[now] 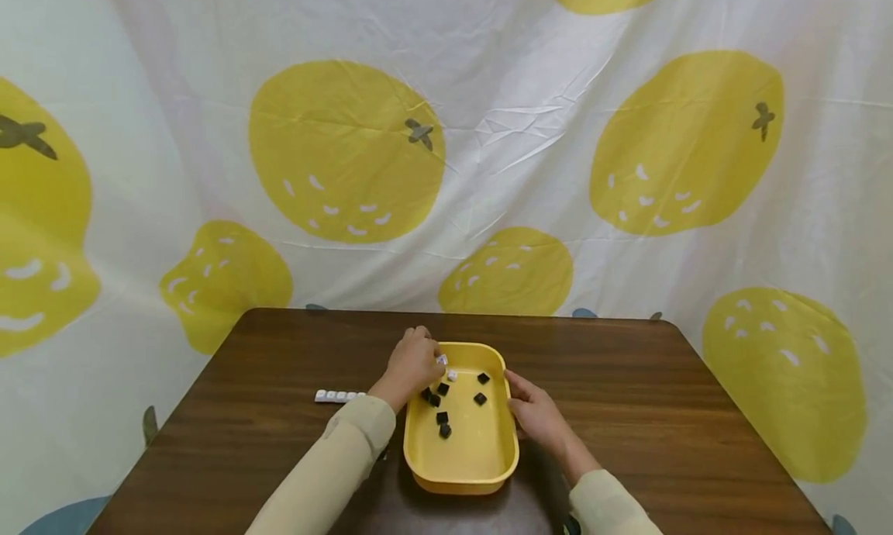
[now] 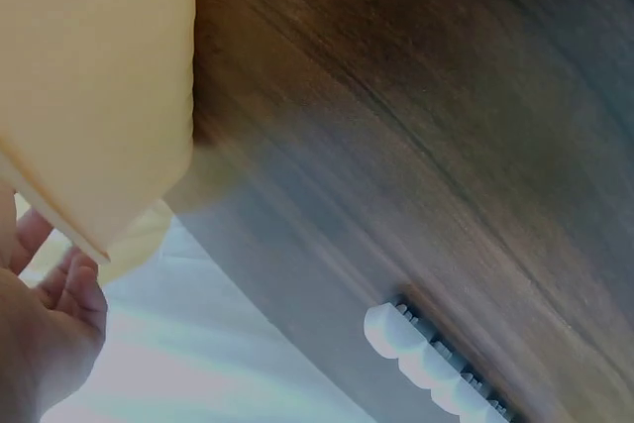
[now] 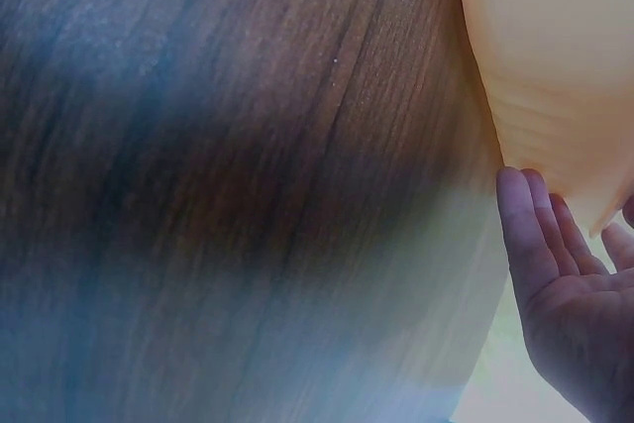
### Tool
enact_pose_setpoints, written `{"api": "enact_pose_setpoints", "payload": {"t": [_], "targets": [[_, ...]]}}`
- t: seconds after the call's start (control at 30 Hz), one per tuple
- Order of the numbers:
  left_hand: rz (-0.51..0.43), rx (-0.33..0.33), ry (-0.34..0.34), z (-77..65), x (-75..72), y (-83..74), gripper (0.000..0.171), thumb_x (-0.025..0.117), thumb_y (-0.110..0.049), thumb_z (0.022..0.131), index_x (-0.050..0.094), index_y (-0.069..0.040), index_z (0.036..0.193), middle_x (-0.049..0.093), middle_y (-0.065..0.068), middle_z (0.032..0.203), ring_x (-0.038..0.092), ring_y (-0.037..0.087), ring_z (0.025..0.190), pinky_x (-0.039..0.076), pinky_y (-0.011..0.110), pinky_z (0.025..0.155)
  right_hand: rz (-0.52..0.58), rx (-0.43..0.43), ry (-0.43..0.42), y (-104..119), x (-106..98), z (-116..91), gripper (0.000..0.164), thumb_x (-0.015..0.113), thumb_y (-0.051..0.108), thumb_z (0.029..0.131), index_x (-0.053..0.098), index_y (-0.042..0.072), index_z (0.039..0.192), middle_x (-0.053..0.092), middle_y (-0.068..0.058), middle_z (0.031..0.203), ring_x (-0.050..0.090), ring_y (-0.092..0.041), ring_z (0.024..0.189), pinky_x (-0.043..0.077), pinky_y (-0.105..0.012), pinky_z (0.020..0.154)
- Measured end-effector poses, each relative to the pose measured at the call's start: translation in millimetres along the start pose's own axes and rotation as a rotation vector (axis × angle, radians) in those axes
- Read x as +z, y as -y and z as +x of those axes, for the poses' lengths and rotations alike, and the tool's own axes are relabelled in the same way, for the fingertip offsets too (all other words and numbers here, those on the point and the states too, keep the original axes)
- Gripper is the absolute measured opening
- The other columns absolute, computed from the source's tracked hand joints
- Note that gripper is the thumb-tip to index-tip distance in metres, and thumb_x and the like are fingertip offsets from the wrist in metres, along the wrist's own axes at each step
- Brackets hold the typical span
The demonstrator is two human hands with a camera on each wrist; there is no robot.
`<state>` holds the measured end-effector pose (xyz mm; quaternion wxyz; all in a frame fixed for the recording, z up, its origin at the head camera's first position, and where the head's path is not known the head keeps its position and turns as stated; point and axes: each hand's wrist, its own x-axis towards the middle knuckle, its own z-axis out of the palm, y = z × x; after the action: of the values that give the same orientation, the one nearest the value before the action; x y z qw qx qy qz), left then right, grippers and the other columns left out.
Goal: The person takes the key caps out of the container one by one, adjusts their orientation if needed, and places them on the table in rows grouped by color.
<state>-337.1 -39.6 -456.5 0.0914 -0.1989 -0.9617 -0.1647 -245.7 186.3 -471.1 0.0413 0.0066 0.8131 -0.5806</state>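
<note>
A yellow tray (image 1: 481, 453) sits on the dark wood-grain surface (image 1: 642, 399), near the middle and between the person's two hands. Inside it, seven small black pieces (image 1: 443, 417) show, most of them toward the left side, with two apart from the rest near the right wall. Two small white pieces (image 1: 452, 375) lie toward the far left corner.

The left hand (image 1: 412, 367) reaches over that corner, its fingers bent beside one white piece; the fingertips are partly hidden, so I cannot tell whether they pinch anything. The right hand (image 1: 540, 417) touches the tray's right side, its fingers nearly straight against the outer wall.

Left of the tray, a straight row of white pieces (image 1: 336, 396) lies on the surface, its right end close to the left sleeve's cuff (image 1: 377, 420). Behind, a white cloth (image 1: 516, 70) with yellow lemon prints (image 1: 342, 155) hangs.
</note>
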Motion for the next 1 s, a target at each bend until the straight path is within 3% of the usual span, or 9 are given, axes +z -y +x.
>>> {"api": "enact_pose_setpoints", "payload": {"t": [0.33,0.6,0.93,1.0], "targets": [[-0.272,-0.014,0.097,-5.7,-8.4,-2.3,0.012,0.069,-0.010,0.087,0.066,-0.008,0.099,0.063,0.004,0.087,0.057,0.016,0.067,0.049,0.030,0.058,0.009,-0.004,0.014,1.4,0.4,-1.3,0.052,0.046,0.001,0.099,0.039,0.003,0.151,0.058,-0.025,0.119,0.066,-0.028,0.084,0.057,-0.041,0.059],[-0.287,0.028,0.064,-9.2,-6.4,0.8,0.012,0.070,-0.005,0.085,0.061,-0.011,0.090,0.056,-0.001,0.076,0.052,0.014,0.062,0.046,0.028,0.054,0.011,-0.005,0.006,2.3,1.3,-0.7,0.053,0.045,0.001,0.099,0.039,0.003,0.151,0.059,-0.025,0.118,0.066,-0.028,0.083,0.056,-0.041,0.060],[-0.337,0.047,0.001,-11.4,-4.8,5.1,0.015,0.071,-0.003,0.083,0.062,-0.012,0.091,0.060,-0.002,0.078,0.053,0.013,0.065,0.046,0.027,0.057,0.006,-0.007,0.007,10.4,1.7,-7.9,0.052,0.044,-0.001,0.099,0.037,-0.001,0.150,0.057,-0.029,0.120,0.066,-0.033,0.086,0.057,-0.047,0.062],[-0.339,0.046,-0.014,-11.7,-4.7,5.2,0.016,0.071,-0.003,0.082,0.063,-0.012,0.092,0.062,-0.001,0.081,0.055,0.014,0.068,0.048,0.027,0.059,-0.001,-0.007,0.000,2.1,1.6,-2.2,0.052,0.044,0.000,0.100,0.038,0.001,0.151,0.058,-0.027,0.120,0.066,-0.031,0.084,0.057,-0.046,0.061]]}}
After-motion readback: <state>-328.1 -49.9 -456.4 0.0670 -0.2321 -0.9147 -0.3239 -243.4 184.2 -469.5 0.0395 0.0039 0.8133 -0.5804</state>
